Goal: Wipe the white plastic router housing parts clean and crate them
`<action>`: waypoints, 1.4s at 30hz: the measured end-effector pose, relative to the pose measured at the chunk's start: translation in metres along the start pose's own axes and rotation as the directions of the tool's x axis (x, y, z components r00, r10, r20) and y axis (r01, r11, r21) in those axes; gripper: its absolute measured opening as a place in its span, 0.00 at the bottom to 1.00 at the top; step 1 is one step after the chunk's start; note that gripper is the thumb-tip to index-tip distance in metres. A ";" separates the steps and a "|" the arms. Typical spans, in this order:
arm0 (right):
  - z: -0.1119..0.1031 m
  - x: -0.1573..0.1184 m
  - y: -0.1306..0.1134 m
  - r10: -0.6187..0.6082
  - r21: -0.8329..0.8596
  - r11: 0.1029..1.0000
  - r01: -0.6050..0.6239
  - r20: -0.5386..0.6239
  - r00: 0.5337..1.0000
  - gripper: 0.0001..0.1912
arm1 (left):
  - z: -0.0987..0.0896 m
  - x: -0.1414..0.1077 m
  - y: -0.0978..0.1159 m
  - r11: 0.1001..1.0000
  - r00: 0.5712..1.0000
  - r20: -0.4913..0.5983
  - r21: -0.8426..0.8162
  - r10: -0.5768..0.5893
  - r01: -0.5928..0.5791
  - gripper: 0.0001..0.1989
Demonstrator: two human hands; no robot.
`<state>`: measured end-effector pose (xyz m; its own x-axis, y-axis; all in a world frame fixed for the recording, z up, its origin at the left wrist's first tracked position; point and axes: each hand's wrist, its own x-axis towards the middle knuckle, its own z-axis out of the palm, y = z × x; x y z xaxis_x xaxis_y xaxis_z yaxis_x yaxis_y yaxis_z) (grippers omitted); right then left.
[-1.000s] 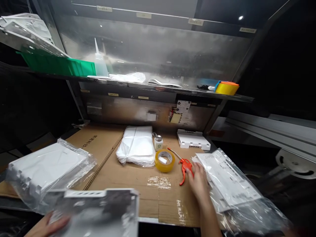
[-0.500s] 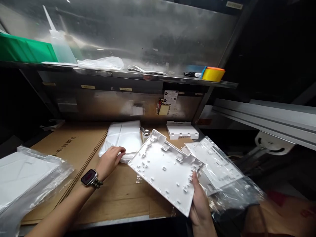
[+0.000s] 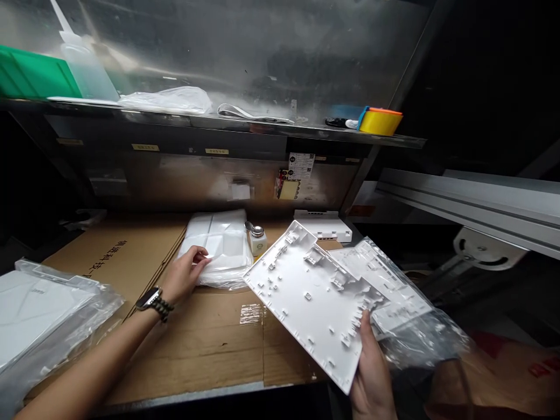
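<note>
My right hand (image 3: 371,367) grips the lower right edge of a white plastic housing (image 3: 301,297), thumb on its inner face. The housing is tilted, and its clips and posts face me. At the stack of clear plastic bags (image 3: 219,274), my left hand (image 3: 186,274) has its fingers curled and its thumb against them, pinching the near left part of the top bag. That bag's film looks slightly raised. Just right of the stack stands a small white bottle (image 3: 258,239) with a metal top. Another white housing (image 3: 324,226) lies behind the held one.
Bagged white panels (image 3: 39,309) lie at the left on cardboard (image 3: 118,248). More white parts in clear film (image 3: 394,291) are at the right. Above runs a metal shelf (image 3: 175,119) with a green bin (image 3: 35,73), a squeeze bottle (image 3: 90,70) and yellow tape (image 3: 380,121). A metal rail (image 3: 472,198) juts in at right.
The held housing has shifted right and turned a little, uncovering the small bottle. My left hand has moved slightly left over the bags, and the top film has lifted. The view has shifted somewhat.
</note>
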<state>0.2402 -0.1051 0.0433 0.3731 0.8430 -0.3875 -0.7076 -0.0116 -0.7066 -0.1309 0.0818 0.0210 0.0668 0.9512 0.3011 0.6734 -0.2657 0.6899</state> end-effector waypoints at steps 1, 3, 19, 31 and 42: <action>-0.001 0.000 0.001 0.006 -0.005 1.000 -0.006 0.000 1.000 0.44 | -0.001 0.004 -0.004 0.998 1.000 -0.009 -0.052 -0.027 0.027 0.20; -0.005 0.002 0.003 0.018 -0.025 1.000 -0.018 0.003 1.000 0.45 | -0.003 0.010 -0.011 0.984 0.997 0.003 -0.161 -0.077 0.077 0.23; -0.026 0.013 0.018 0.010 -0.173 0.984 -0.035 -0.141 0.990 0.54 | -0.023 0.035 -0.005 0.912 0.965 0.232 -0.359 -0.119 0.199 0.13; 0.068 -0.010 0.100 -0.418 -0.487 0.685 0.542 0.347 0.839 0.27 | 0.003 0.033 0.023 0.996 0.979 0.185 -0.029 0.083 -0.079 0.12; 0.077 0.001 0.108 -0.436 -0.502 0.516 0.694 0.543 0.717 0.26 | -0.015 0.043 0.003 0.961 0.970 0.118 0.154 0.213 -0.230 0.09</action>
<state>0.1185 -0.0641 0.0120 0.2500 0.9020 0.3519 0.1946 0.3092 -0.9309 -0.1376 0.1196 0.0458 0.2950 0.8846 0.3611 0.7452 -0.4496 0.4926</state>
